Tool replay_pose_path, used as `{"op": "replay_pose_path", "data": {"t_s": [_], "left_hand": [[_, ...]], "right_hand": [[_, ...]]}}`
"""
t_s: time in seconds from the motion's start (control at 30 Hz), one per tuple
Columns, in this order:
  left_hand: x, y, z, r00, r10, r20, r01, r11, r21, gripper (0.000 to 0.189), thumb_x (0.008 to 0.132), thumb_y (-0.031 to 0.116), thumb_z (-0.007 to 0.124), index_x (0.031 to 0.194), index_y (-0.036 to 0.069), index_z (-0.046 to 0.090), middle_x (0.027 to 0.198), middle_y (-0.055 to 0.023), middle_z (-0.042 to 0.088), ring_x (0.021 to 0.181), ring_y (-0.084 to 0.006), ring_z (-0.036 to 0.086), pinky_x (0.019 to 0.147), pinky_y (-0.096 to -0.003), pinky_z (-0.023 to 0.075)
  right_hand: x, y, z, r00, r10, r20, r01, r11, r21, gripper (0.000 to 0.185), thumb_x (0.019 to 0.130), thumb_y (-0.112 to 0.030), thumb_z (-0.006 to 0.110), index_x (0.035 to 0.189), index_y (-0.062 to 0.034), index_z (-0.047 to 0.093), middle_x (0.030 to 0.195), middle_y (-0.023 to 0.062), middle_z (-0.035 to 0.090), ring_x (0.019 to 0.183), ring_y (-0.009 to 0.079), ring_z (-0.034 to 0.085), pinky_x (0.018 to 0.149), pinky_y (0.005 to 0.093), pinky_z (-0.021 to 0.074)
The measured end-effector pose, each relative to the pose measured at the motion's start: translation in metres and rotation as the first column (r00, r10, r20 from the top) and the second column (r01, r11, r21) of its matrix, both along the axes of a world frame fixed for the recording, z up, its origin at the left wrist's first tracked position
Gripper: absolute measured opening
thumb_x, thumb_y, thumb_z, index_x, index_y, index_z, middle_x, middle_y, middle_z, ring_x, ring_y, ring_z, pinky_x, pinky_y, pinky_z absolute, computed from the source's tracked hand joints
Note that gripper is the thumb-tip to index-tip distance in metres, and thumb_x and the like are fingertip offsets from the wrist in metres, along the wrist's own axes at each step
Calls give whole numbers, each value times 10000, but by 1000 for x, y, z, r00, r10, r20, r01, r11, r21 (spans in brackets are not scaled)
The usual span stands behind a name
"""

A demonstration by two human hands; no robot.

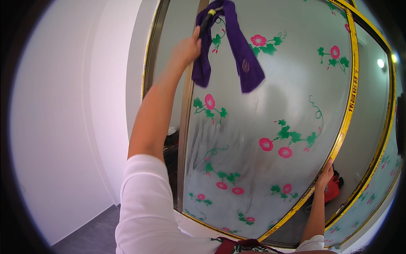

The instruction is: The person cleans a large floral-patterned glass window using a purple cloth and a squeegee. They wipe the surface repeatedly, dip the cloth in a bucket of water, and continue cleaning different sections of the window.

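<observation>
My left hand, raised at the upper left, grips the black handle of a tool with a yellow collar. A purple cloth drapes over the tool's head, its two ends hanging down; the head itself is mostly hidden. The cloth hangs in front of a frosted glass sliding panel printed with pink flowers and green vines. Streaks and wet-looking smears mark the lower left of the glass. Low on the right, my right hand holds the panel's edge frame, which is covered in yellow printed film.
Left of the panel stands a white wall above a grey floor. Behind the opening on the right lies a red and black object. Another flowered panel stands at the far right. Dark items show through the left gap.
</observation>
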State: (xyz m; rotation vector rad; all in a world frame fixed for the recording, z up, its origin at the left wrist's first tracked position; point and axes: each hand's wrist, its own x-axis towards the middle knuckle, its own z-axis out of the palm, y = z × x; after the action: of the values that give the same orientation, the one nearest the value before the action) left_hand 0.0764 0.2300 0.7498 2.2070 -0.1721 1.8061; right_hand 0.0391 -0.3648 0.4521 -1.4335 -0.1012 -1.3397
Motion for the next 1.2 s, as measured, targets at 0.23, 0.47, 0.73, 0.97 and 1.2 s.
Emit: {"op": "replay_pose_path", "data": {"t_s": [0.23, 0.47, 0.73, 0.97, 1.2], "left_hand": [[26, -18, -60, 979, 114, 171, -119, 993, 20, 596, 939, 287, 485, 1480, 202, 250, 649, -215, 631, 560, -402, 620, 553, -519, 517], [-13, -35, -380, 991, 108, -81, -105, 994, 34, 663, 906, 203, 578, 1475, 51, 273, 482, -91, 500, 365, -261, 503, 356, -394, 408], [-64, -54, -422, 973, -14, -231, 7, 1000, -29, 682, 919, 214, 558, 1483, 33, 221, 451, -115, 491, 364, -301, 509, 371, -405, 436], [-8, -13, -166, 989, -101, 104, 94, 993, 71, 665, 945, 244, 492, 1501, 161, 138, 625, -214, 614, 567, -431, 598, 526, -552, 468], [-5, -7, 63, 997, 75, -2, -75, 997, -1, 498, 966, 279, 402, 1441, 144, 336, 740, -201, 671, 466, -293, 620, 585, -452, 551]], "right_hand": [[-3, -9, -2, 993, -4, -119, -2, 999, -50, 635, 981, -508, 435, 1145, 84, 594, 999, 75, 645, 873, 140, 565, 801, 255, 452], [0, 1, 0, 1000, 3, -6, -3, 1000, 14, 582, 990, -482, 433, 1065, 71, 597, 891, 57, 628, 786, 133, 547, 712, 268, 451], [-2, 0, 0, 994, 106, -19, -106, 994, 23, 556, 988, -476, 445, 1047, 53, 605, 886, 45, 624, 773, 114, 539, 696, 250, 444], [-5, 1, 0, 993, 118, 7, -118, 993, 5, 540, 986, -476, 451, 1003, 40, 610, 812, 13, 589, 716, 97, 504, 646, 244, 420], [-7, 4, 3, 997, 80, 22, -80, 997, -13, 536, 990, -465, 448, 974, 44, 613, 786, 9, 578, 700, 91, 487, 630, 243, 407]]}}
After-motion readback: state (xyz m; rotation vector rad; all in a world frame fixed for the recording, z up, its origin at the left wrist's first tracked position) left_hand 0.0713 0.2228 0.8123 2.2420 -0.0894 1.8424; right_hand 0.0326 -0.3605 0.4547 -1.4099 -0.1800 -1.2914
